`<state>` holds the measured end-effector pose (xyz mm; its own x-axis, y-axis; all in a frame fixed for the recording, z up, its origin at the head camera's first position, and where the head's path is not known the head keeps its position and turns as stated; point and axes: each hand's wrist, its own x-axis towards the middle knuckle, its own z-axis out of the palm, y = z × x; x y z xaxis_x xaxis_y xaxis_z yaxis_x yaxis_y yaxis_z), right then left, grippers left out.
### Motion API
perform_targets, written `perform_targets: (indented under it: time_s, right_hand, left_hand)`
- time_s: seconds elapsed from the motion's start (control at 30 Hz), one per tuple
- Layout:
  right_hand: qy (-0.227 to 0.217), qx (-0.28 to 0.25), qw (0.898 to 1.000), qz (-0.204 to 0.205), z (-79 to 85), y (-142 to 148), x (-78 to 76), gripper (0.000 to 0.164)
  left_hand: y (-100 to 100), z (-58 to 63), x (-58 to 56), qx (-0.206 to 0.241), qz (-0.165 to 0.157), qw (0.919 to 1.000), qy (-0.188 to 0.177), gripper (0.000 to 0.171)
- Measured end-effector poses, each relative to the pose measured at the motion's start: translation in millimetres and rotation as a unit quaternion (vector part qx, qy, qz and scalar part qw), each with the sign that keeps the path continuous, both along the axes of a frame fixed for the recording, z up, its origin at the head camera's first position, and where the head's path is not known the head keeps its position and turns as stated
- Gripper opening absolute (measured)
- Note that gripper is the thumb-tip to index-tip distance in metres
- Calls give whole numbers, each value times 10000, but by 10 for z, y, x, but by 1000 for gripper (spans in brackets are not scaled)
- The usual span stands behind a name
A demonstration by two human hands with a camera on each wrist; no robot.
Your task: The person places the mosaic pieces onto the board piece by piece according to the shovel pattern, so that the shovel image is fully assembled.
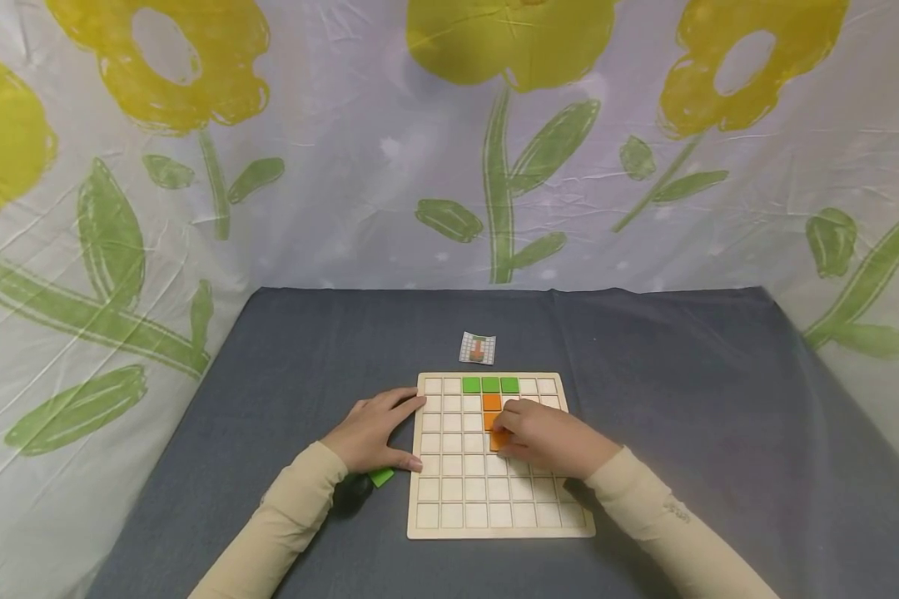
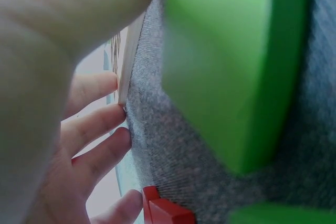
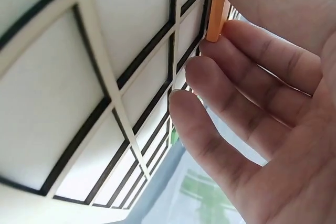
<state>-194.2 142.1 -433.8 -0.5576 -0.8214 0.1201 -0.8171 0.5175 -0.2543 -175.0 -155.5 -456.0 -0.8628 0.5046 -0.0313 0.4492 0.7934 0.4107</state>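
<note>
A wooden grid board (image 1: pixel 475 516) lies on the table. Three green square tiles (image 1: pixel 490 385) fill neighbouring cells of its top row, and orange tiles (image 1: pixel 491 403) run down below the middle one. Over the lowest of these, my right hand (image 1: pixel 554 437) pinches an orange tile (image 1: pixel 499 442) between thumb and fingers. In the right wrist view this orange tile (image 3: pixel 215 17) stands tilted against the grid. My left hand (image 1: pixel 374 428) rests at the board's left edge, thumb and fingers spread along the rim. Beneath its wrist lies a loose green tile (image 1: pixel 381 477), large in the left wrist view.
A small printed card (image 1: pixel 478 349) with a coloured grid pattern lies beyond the board. Red tiles (image 2: pixel 170 212) lie on the cloth near the left fingers. Dark grey cloth (image 1: pixel 330 341) covers the table, and a flower-printed curtain (image 1: pixel 345 208) hangs behind and at both sides.
</note>
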Motion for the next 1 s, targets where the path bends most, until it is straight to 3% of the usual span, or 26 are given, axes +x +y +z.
perform_targets:
  time_s: [0.27, 1.0]
  right_hand:
    - [325, 72, 9994, -4, 18, -22, 27, 17]
    - [614, 189, 9979, 7, -28, -64, 9, 19]
  left_hand:
    - [6, 1, -2, 28, 55, 10000, -76, 94]
    - [-22, -51, -25, -3, 38, 10000, 16, 96]
